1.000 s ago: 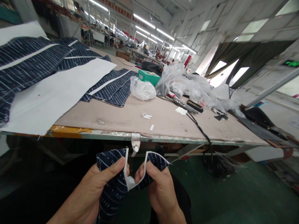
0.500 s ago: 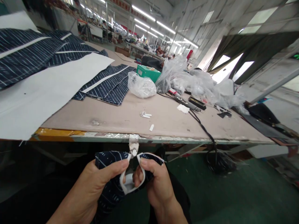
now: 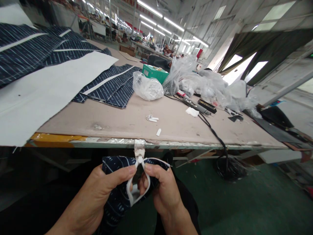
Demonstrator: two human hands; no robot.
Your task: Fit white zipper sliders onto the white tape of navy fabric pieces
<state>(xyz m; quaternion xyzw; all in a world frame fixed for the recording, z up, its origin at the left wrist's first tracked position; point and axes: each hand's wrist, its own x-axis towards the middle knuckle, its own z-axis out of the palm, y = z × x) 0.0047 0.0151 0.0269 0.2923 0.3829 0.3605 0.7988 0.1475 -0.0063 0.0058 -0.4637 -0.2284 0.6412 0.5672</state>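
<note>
Where the near edge of the bench (image 3: 171, 125) carries a metal clip (image 3: 139, 149), the navy fabric piece (image 3: 117, 204) sits just below, gripped tight by left hand (image 3: 97, 192) and right hand (image 3: 164, 192), thumbs meeting at its white edging (image 3: 128, 189).

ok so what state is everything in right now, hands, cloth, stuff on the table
left hand, shut, pinching the navy cloth piece by its white edge
right hand, shut, pinching the other white edge end
navy cloth piece, folded, edge ends held together at the metal clip
metal clip, hanging from the table edge
navy panels, flat, overlapping
white sheet, lying flat
plastic bag, crumpled
black cable, draped over the table edge
</note>
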